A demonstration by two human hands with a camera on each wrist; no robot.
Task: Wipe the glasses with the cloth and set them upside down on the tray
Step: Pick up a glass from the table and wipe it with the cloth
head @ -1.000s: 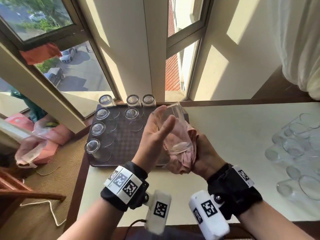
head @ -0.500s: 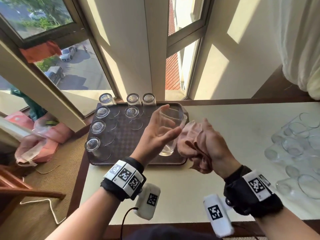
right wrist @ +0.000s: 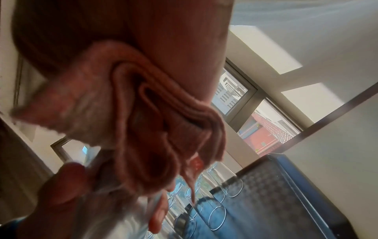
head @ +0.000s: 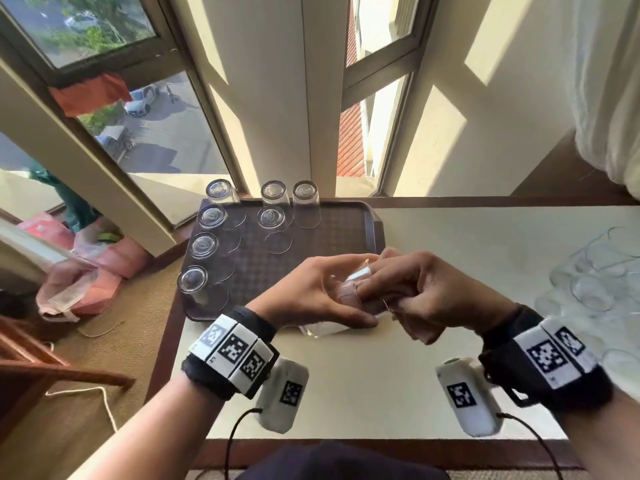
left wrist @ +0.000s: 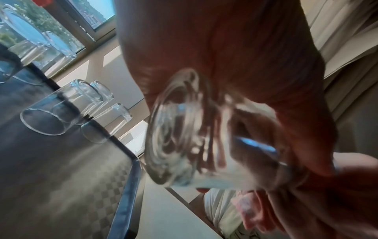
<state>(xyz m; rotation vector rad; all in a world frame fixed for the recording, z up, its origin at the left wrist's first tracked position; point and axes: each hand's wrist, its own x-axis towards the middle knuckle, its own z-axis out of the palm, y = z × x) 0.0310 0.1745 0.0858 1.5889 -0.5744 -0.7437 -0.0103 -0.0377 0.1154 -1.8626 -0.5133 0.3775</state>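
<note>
Pink cloth (head: 348,295), dark checkered tray (head: 277,268)

An upstairs home room is suggested by the pale wood-edged table (head: 433,237), white curtain (head: 609,81) and street-facing windows (head: 166,133).

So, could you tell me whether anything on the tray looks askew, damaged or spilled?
Nothing stands out. The seven glasses on the tray all stand upside down and look intact, with no spill visible. The left hand holds another glass, still being wiped.

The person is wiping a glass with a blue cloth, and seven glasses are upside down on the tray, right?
Not quite: the cloth is pink, not blue, as the right wrist view shows. The rest holds: both hands work on one glass, and seven glasses stand upside down on the tray.
</note>
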